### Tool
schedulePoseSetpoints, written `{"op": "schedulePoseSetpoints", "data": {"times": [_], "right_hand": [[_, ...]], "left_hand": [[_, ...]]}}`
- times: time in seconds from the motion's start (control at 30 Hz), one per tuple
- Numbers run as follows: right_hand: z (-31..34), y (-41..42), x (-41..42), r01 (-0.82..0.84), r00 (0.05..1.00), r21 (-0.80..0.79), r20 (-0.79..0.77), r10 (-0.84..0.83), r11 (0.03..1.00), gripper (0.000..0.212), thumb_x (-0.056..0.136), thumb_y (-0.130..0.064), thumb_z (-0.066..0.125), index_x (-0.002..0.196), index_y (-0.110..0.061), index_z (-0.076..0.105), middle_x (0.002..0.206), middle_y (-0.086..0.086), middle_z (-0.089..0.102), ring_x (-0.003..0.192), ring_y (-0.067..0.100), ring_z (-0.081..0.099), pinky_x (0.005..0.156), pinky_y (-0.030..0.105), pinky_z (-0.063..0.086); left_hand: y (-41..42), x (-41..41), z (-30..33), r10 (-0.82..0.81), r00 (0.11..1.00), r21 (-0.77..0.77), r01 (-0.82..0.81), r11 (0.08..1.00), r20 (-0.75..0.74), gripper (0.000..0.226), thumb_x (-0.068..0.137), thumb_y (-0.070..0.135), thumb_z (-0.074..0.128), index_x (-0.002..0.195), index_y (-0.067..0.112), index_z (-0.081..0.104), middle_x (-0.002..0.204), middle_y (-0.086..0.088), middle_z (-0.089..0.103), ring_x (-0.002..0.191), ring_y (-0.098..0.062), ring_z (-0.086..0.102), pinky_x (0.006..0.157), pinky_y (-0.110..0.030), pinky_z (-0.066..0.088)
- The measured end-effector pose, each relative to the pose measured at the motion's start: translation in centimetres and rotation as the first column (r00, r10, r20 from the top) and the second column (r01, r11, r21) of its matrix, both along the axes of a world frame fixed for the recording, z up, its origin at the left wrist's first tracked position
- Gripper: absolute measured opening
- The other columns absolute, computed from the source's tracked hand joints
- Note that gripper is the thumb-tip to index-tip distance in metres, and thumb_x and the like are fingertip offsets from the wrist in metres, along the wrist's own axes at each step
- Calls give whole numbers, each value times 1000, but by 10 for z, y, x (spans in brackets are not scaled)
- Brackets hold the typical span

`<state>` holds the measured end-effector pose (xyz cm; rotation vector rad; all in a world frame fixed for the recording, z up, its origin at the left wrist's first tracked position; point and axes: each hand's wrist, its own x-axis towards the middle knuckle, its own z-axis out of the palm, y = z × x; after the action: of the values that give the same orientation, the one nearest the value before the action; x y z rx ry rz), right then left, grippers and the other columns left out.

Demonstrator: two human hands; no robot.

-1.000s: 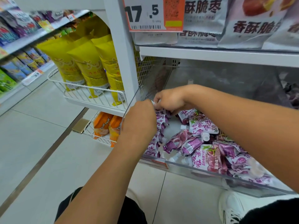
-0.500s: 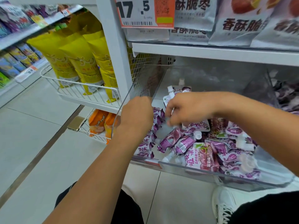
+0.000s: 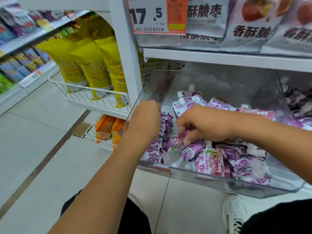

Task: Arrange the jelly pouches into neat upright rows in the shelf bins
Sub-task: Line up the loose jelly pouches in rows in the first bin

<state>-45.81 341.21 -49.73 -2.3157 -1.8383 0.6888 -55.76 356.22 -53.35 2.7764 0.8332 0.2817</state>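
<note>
Dozens of purple jelly pouches [image 3: 217, 159] lie jumbled in the clear shelf bin [image 3: 253, 188], a short upright row [image 3: 160, 137] building along its nine o'clock wall. Right hand [image 3: 202, 125] pinches one blurred pouch [image 3: 179, 138] at centre. Left hand [image 3: 145, 119] curls at the row; its grasp is hidden. Risk: slick, floppy pouches may slump and topple that row if released unsupported. Yellow bags [image 3: 91, 68] hang at ten o'clock.

We see bright, even store light with soft, faint shadows. The upper left of the frame smears with motion blur, and the pouch [image 3: 179, 138] at centre blurs too. Shelf lines bow toward the edges. The clear bin [image 3: 253, 188] wall shows hazy reflections.
</note>
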Motion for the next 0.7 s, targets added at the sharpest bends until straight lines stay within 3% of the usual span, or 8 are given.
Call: {"op": "schedulePoseSetpoints", "data": {"times": [0.13, 0.33, 0.57, 0.7], "right_hand": [[11, -12, 21, 102, 988, 171, 98, -119, 980, 32, 93, -36, 63, 75, -12, 52, 65, -2, 52, 58, 10, 44, 54, 23, 32], [-1, -2, 24, 243, 967, 245, 19, -255, 939, 19, 96, -23, 56, 85, -11, 46, 75, 5, 55, 66, 22, 51, 59, 35, 40], [8, 36, 24, 299, 946, 470, -35, -321, 831, 8, 98, -18, 55, 97, -12, 50, 75, 1, 59, 69, 18, 58, 56, 32, 42], [-7, 62, 26, 461, 887, 414, -197, -417, 785, 9, 99, -14, 53, 105, -8, 56, 90, 5, 63, 86, 23, 66, 66, 34, 51]], "left_hand": [[2, 3, 0, 1, 1000, -34, -2, 999, -25, 25, 84, -6, 59, 96, 10, 73, 88, -14, 66, 73, -29, 59, 61, -34, 46], [1, 3, 4, 8, 999, -48, -11, 999, -49, 24, 84, -5, 59, 99, 10, 72, 89, -13, 63, 73, -27, 54, 62, -30, 43], [-4, -2, 6, 32, 999, -56, -34, 998, -44, 12, 86, -3, 59, 94, 5, 61, 92, -14, 61, 78, -30, 57, 63, -31, 40], [-9, -1, 7, 86, 996, -48, -86, 995, 0, 26, 88, 1, 64, 108, 5, 48, 103, -18, 61, 95, -34, 61, 65, -32, 39]]}}
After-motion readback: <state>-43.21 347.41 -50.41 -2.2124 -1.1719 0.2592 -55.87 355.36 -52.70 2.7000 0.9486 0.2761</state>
